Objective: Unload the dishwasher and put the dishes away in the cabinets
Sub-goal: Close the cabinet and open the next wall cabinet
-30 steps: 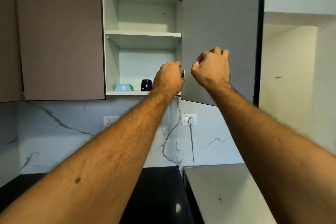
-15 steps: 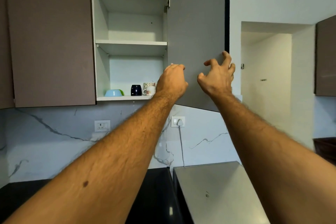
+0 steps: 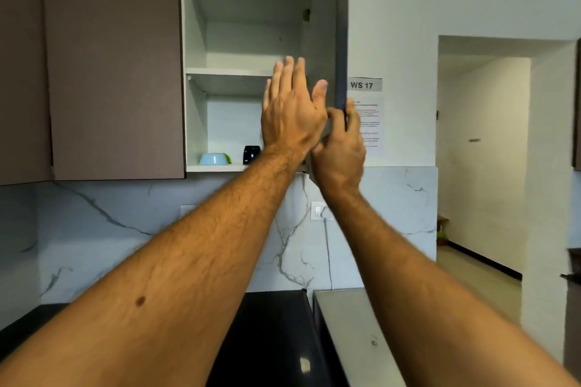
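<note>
The wall cabinet stands open with its grey door swung out until it is almost edge-on to me. My right hand grips the door's lower front edge, thumb on one side and fingers on the other. My left hand is raised flat in front of the shelves, fingers straight, holding nothing; I cannot tell if it touches the door's inner face. On the bottom shelf sit a light blue bowl with a green one just behind it, and a dark mug. The upper shelf is bare.
A closed brown cabinet hangs to the left. Below are a marble backsplash, a black counter and a steel surface. A "WS 17" sign is on the wall; a doorway opens at the right.
The door has swung further open and now shows nearly edge-on. My left hand rose and straightened its fingers. My right hand closed on the door's edge. My left wrist now hides the white mug.
</note>
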